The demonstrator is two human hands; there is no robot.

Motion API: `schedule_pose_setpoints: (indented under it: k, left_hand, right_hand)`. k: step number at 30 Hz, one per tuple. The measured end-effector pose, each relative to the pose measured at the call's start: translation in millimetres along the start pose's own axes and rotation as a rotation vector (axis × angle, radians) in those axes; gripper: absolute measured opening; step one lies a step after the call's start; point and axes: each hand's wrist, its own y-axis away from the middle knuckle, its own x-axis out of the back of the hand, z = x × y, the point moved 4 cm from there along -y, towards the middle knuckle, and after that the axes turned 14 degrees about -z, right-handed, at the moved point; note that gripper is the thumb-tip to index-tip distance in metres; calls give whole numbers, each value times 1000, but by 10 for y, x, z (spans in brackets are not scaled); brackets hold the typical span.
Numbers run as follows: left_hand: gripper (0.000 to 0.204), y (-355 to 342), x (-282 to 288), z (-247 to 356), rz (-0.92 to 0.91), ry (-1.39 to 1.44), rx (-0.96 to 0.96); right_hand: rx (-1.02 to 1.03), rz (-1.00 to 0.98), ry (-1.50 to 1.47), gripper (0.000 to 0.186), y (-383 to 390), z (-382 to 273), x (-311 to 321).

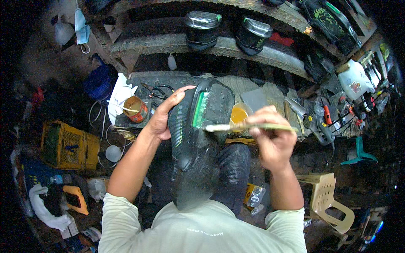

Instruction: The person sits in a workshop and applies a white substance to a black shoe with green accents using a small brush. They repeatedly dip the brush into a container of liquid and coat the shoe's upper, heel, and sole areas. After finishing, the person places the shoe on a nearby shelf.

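A black shoe (214, 106) with a mesh side and a green strip is turned with its sole facing up over my lap. My left hand (166, 112) grips its side, thumb and fingers wrapped around the upper. Between the fingers of my right hand (274, 141) is a thin brush (236, 126), its whitish tip at the sole beside the green strip. Part of the sole shines as if wet. Behind the brush, a clear tub (239, 113) of amber liquid stands on the bench.
A tin (136, 110) with a stick in it and scissors (160, 92) lie left on the workbench (185, 80). More shoes (202, 30) line the shelves above. A white jug (355, 80) and tools are at right. A yellow crate (69, 145) and beige chair (327, 198) flank me.
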Motion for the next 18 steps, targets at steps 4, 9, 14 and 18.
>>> schedule_pose_setpoints:
  k: [4,9,14,18]
  left_hand:
    - [56,-77,20,-114,-153,117,21]
    - [54,-52,225,-219,-41,215,49]
    - [53,81,430,-242,-22,302,-20]
    - [54,122,562,-290,39,301,-33]
  right_hand:
    - [-10,194,60,19,-68,164,-19]
    - [176,-238,178,21,77,79,-122]
    - [-335,189,18,16,246,690,322]
    - [-550,-172,714,18,441,1072,185]
